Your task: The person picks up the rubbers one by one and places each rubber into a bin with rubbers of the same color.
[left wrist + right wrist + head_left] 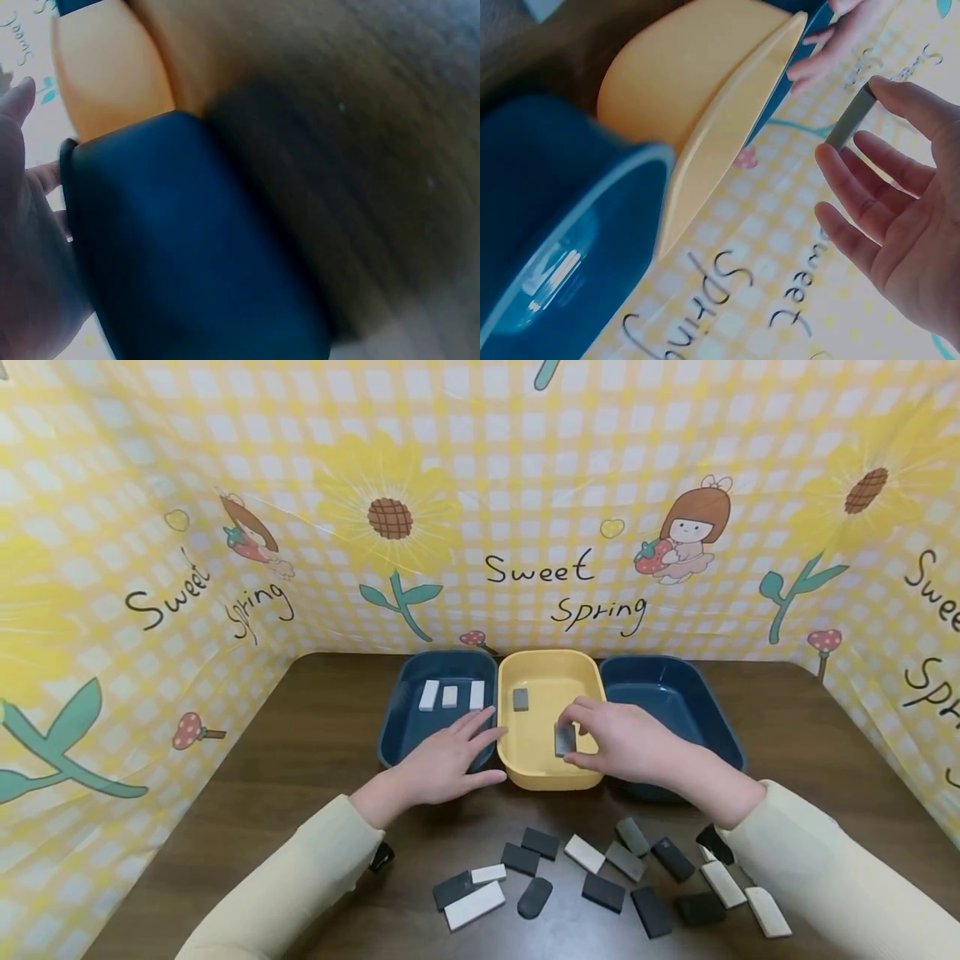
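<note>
Over the yellow tray (pixel 551 781), my right hand (pixel 630 739) pinches a small grey block (pixel 565 741) between thumb and fingers. In the right wrist view the same grey block (pixel 851 116) appears edge-on, gripped at its two ends. Another grey block (pixel 521 699) lies inside the yellow tray. My left hand (pixel 446 764), fingers spread and fairly straight, is over the near right part of the left blue tray (pixel 401 735), fingertips by the yellow rim; whether they touch it I cannot tell. Three white blocks, one a shorter white block (pixel 449 697), lie in that blue tray.
A second blue tray (pixel 678 685) stands right of the yellow one. Several loose blocks lie on the wooden table (pixel 300 852) in front, among them a white block (pixel 475 906), a black block (pixel 651 912) and a grey block (pixel 626 862). A patterned cloth (pixel 510 510) hangs behind.
</note>
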`<action>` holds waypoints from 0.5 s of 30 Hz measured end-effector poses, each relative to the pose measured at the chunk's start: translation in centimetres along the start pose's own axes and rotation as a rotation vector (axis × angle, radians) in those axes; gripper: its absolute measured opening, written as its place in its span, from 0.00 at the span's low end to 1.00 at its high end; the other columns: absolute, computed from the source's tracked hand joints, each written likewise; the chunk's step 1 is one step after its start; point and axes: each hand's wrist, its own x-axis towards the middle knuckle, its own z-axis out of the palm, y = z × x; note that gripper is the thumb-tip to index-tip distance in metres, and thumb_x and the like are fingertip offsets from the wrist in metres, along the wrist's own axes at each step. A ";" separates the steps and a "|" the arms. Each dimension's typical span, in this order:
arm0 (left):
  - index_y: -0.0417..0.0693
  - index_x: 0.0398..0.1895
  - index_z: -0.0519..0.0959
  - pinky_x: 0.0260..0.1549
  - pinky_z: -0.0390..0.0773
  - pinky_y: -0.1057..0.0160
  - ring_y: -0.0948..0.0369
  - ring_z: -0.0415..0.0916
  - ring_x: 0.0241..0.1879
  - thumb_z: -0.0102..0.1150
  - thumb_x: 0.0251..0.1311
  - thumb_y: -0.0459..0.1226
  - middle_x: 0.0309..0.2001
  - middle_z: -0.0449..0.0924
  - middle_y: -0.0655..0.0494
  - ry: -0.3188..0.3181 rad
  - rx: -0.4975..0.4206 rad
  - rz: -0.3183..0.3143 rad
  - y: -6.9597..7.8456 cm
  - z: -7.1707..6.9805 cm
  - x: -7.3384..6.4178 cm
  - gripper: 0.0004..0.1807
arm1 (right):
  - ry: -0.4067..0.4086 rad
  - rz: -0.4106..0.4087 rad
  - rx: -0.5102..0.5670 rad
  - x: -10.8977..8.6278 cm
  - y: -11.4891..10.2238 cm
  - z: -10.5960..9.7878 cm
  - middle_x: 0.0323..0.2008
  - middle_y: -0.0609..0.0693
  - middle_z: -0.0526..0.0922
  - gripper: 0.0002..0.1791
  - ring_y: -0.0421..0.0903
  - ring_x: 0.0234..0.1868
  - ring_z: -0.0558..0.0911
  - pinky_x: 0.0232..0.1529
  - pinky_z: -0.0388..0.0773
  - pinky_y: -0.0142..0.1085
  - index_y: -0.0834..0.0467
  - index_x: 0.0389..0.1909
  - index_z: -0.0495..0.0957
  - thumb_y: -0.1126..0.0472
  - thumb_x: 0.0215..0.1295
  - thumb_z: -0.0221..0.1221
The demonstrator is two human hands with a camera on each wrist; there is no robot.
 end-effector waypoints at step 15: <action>0.58 0.69 0.68 0.60 0.67 0.51 0.55 0.58 0.70 0.43 0.67 0.63 0.77 0.45 0.52 0.025 -0.019 0.018 -0.1 1.4 0.5 0.33 | 0.000 0.126 -0.021 4.3 3.9 -1.0 0.38 0.48 0.81 0.17 0.47 0.39 0.80 0.38 0.77 0.42 0.56 0.44 0.79 0.54 0.58 0.69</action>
